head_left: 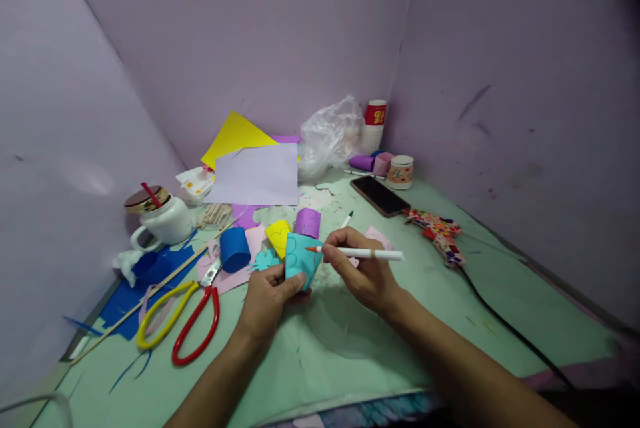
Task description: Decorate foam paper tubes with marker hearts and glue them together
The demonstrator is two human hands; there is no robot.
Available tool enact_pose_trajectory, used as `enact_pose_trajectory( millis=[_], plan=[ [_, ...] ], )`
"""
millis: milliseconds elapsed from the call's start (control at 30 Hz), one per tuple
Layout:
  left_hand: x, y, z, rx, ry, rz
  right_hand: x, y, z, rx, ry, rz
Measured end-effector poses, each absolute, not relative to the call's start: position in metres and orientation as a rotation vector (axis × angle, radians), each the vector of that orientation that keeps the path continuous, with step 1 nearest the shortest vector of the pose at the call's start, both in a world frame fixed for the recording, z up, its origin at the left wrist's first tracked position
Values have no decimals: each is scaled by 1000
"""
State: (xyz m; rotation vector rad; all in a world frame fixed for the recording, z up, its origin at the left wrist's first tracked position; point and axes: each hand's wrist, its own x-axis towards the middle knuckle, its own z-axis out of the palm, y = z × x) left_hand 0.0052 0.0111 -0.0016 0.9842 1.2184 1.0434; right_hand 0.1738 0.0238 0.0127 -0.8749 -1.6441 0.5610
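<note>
My left hand (pixel 273 291) grips a piece of light blue paper (pixel 301 256) by its lower part, thumb on the front. Curved outlines are drawn along the paper's left side. In my right hand (pixel 365 275) is a white marker (pixel 375 254) with an orange tip, pointing left at the paper's upper part; whether the tip touches cannot be made out. Just behind the paper lie a yellow paper piece (pixel 277 236) with drawn curves and a purple paper piece (pixel 309 222). A light blue cut-out (pixel 264 260) and a rolled blue paper (pixel 235 249) sit left of them.
Scissors (pixel 207 281) with red and yellow handles lie at left, near a long thin stick (pixel 165 280) and a white mug (pixel 167 220). Paper sheets (pixel 255 175), a plastic bag (pixel 333 135) and paper cups (pixel 374 127) stand behind. A phone (pixel 380 195) with a black cable (pixel 505 321) is at right.
</note>
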Motion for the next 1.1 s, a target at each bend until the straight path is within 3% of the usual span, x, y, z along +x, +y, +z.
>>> enact_pose_trajectory(
  millis=[867,1100],
  plan=[
    [3,10,1,977,1180,1068,178,26,12,-988,-1623,628],
    [3,10,-1,954,1154,1088,182,26,15,-984,-1593,492]
  ],
)
